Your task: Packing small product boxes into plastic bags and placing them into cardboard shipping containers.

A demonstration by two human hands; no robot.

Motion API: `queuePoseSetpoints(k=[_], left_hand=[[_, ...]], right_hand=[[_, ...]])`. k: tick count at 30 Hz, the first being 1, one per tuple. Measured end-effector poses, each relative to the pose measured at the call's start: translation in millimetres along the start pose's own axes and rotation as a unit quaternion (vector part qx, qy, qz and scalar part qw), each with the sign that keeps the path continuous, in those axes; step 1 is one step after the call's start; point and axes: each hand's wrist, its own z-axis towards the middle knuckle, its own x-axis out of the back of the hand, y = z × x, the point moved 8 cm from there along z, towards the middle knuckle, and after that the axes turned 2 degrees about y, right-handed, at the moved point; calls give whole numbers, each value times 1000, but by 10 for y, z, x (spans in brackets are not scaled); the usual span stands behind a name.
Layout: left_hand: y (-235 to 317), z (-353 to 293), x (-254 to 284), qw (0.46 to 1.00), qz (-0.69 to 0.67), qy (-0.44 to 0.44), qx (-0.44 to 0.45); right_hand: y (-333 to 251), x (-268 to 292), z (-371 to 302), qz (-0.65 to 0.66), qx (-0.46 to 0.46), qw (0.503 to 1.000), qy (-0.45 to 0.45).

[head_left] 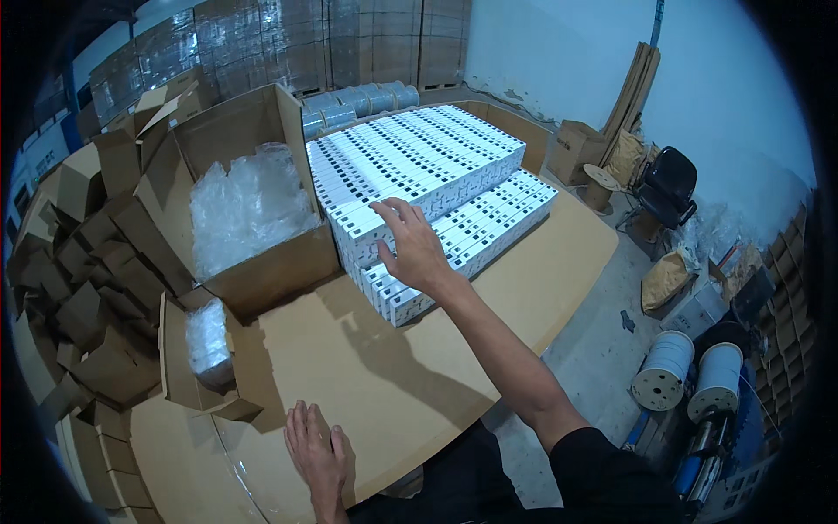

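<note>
My right hand (408, 245) reaches out over the near end of the stacked white boxes (417, 162), its fingers apart and nothing in them. Whether its fingertips touch a box I cannot tell. The slim boxes stand in tight rows with dark marks along their tops, and a lower row (489, 229) sticks out in front. My left hand (316, 447) lies flat on the cardboard-covered table (384, 384), palm down and fingers stretched. Just beyond it stands a small open carton (244, 371) with clear plastic-wrapped packs (208, 341) inside.
A large open carton (271, 275) full of clear plastic bags (249, 205) stands left of the boxes. Many folded cartons (113, 279) pile up at the far left. Wrapped rolls (367, 100) lie behind. On the floor to the right are a black chair (668, 183) and cable spools (663, 371).
</note>
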Motion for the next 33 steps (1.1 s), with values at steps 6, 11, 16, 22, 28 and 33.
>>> queuePoseSetpoints(k=[6, 11, 16, 22, 28, 33], left_hand=[[-27, -3, -12, 1000, 4, -1, 0], [31, 6, 6, 1000, 3, 6, -11], [20, -3, 19, 1000, 1, 12, -10], [32, 2, 19, 1000, 1, 11, -14], [-3, 60, 92, 999, -16, -23, 20], [61, 366, 190, 950, -293, -25, 107]], right_hand=[[189, -217, -81, -51, -7, 998, -28], [266, -273, -164, -50, -8, 999, -13], [250, -231, -166, -42, 0, 999, 22], [331, -189, -212, -45, 4, 999, -1], [7, -32, -271, 4, 5, 1000, -30], [-496, 30, -432, 115, -26, 991, -62]])
